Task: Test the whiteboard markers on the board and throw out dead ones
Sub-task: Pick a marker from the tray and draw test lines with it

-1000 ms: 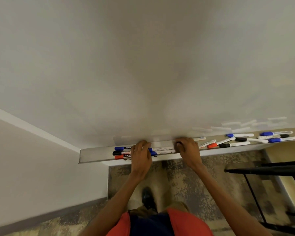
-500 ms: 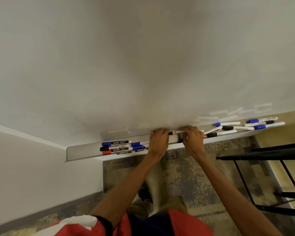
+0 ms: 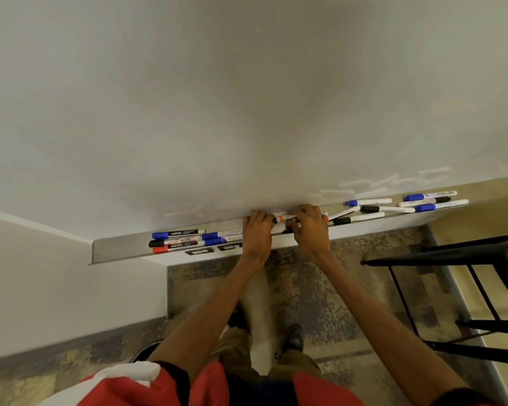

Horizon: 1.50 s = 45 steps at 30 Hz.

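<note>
A blank whiteboard fills the upper view, with a metal marker tray along its lower edge. My left hand and my right hand sit side by side at the tray's middle, both gripping one white marker with an orange band between them. A second marker lies partly hidden under my right hand. On the tray's left part lie several capped markers, blue, black and red. Several more blue and black markers lie to the right.
A black metal stool or chair frame stands at the right, close to the tray. Mottled carpet covers the floor below. A dark round rim, perhaps a bin, shows at the lower left by the wall.
Both hands shifted right along the tray and closed in on each other. They now hold the orange-banded marker between them, and the view tilted so the tray sits lower left.
</note>
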Each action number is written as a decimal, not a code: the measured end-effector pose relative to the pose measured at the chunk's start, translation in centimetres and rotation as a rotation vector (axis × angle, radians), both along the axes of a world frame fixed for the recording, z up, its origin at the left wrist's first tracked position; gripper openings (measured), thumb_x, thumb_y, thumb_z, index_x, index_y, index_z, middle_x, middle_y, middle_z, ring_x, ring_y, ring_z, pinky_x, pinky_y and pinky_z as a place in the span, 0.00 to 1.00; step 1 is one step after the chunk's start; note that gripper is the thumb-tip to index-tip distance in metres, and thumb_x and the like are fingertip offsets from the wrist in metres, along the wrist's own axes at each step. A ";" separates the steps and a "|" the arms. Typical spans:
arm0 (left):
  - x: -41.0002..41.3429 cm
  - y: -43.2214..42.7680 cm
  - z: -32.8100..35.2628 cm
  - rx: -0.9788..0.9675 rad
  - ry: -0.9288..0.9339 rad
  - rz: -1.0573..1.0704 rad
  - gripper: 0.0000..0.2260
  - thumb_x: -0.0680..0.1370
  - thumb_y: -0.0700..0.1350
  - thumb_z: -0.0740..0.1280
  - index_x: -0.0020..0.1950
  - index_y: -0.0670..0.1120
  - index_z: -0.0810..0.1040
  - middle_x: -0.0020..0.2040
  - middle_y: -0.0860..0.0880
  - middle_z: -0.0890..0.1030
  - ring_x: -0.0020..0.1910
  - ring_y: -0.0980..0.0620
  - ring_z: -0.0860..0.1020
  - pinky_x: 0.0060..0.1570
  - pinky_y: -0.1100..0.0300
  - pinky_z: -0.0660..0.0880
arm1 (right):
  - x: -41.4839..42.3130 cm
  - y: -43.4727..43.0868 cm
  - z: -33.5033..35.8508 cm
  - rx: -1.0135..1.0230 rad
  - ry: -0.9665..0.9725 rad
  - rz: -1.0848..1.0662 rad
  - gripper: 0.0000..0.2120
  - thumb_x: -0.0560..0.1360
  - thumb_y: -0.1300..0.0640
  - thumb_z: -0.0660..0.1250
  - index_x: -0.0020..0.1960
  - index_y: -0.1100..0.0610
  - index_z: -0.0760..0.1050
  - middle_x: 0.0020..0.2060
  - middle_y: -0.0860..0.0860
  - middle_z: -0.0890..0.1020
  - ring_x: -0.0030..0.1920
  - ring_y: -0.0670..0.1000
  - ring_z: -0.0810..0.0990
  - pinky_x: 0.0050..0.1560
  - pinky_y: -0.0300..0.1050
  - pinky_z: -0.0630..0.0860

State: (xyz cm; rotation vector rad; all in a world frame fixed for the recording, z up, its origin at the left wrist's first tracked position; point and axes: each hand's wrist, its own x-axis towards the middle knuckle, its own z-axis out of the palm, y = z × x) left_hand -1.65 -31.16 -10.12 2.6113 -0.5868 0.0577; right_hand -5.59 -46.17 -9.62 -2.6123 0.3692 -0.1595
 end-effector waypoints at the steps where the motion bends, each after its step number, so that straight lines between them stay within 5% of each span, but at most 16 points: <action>1: -0.3 0.0 0.3 -0.005 -0.015 -0.006 0.11 0.71 0.33 0.73 0.51 0.42 0.83 0.49 0.44 0.83 0.52 0.42 0.79 0.52 0.49 0.75 | -0.2 -0.2 0.3 0.005 -0.018 -0.007 0.11 0.73 0.60 0.72 0.56 0.55 0.81 0.56 0.54 0.79 0.60 0.59 0.74 0.57 0.54 0.69; 8: -1.8 -0.7 4.2 -0.072 -0.112 -0.040 0.14 0.73 0.34 0.73 0.58 0.42 0.81 0.55 0.43 0.82 0.55 0.43 0.79 0.55 0.48 0.75 | -1.0 -2.6 4.0 -0.009 -0.068 0.051 0.14 0.75 0.42 0.69 0.53 0.50 0.83 0.51 0.49 0.84 0.57 0.52 0.77 0.58 0.55 0.66; 13: -2.9 -1.1 7.9 -0.147 -0.179 -0.048 0.13 0.75 0.34 0.71 0.58 0.44 0.81 0.56 0.45 0.82 0.57 0.45 0.78 0.58 0.50 0.71 | -1.8 -4.2 9.3 0.527 -0.021 0.005 0.15 0.69 0.45 0.77 0.50 0.53 0.83 0.43 0.47 0.85 0.43 0.45 0.82 0.46 0.40 0.79; 19: -3.3 -1.7 14.0 -0.323 -0.326 -0.030 0.08 0.81 0.40 0.65 0.58 0.45 0.80 0.56 0.47 0.81 0.56 0.50 0.74 0.55 0.57 0.67 | -2.4 -3.7 15.4 1.218 -0.227 -0.127 0.09 0.71 0.60 0.76 0.48 0.62 0.83 0.37 0.55 0.82 0.34 0.51 0.78 0.38 0.44 0.78; 22: -3.3 -1.8 17.5 -0.383 -0.396 -0.045 0.10 0.83 0.44 0.60 0.59 0.45 0.80 0.55 0.49 0.81 0.56 0.53 0.73 0.55 0.64 0.62 | -1.5 -2.4 18.8 1.366 -0.267 -0.040 0.07 0.77 0.59 0.69 0.49 0.63 0.81 0.36 0.56 0.80 0.33 0.51 0.76 0.35 0.43 0.75; 25: -2.6 -1.5 20.8 -0.434 -0.444 -0.056 0.09 0.83 0.42 0.61 0.60 0.46 0.80 0.56 0.49 0.80 0.58 0.52 0.73 0.59 0.67 0.60 | -0.5 -1.0 22.7 1.259 -0.327 0.101 0.07 0.79 0.61 0.66 0.49 0.65 0.80 0.33 0.56 0.79 0.30 0.52 0.76 0.32 0.43 0.75; 30: -0.8 -0.4 26.9 -0.467 -0.598 -0.062 0.11 0.82 0.42 0.65 0.64 0.45 0.78 0.62 0.49 0.79 0.63 0.51 0.73 0.64 0.55 0.67 | 0.7 -0.9 29.4 1.102 -0.496 0.256 0.05 0.79 0.63 0.66 0.50 0.62 0.81 0.32 0.55 0.79 0.27 0.52 0.75 0.31 0.41 0.73; 39: 4.1 3.4 44.1 -0.386 -1.059 -0.025 0.22 0.82 0.47 0.61 0.74 0.40 0.69 0.75 0.42 0.68 0.76 0.44 0.61 0.74 0.57 0.54 | 2.2 -1.0 43.7 1.013 -0.946 0.397 0.06 0.79 0.61 0.66 0.50 0.60 0.81 0.35 0.55 0.81 0.31 0.54 0.77 0.29 0.41 0.70; 45: 7.1 5.6 55.2 -0.392 -1.195 0.089 0.27 0.84 0.49 0.57 0.80 0.40 0.57 0.80 0.42 0.57 0.80 0.45 0.52 0.78 0.48 0.52 | 3.0 -1.2 53.3 0.832 -1.150 0.564 0.07 0.74 0.67 0.72 0.52 0.65 0.79 0.37 0.56 0.83 0.34 0.54 0.81 0.30 0.42 0.72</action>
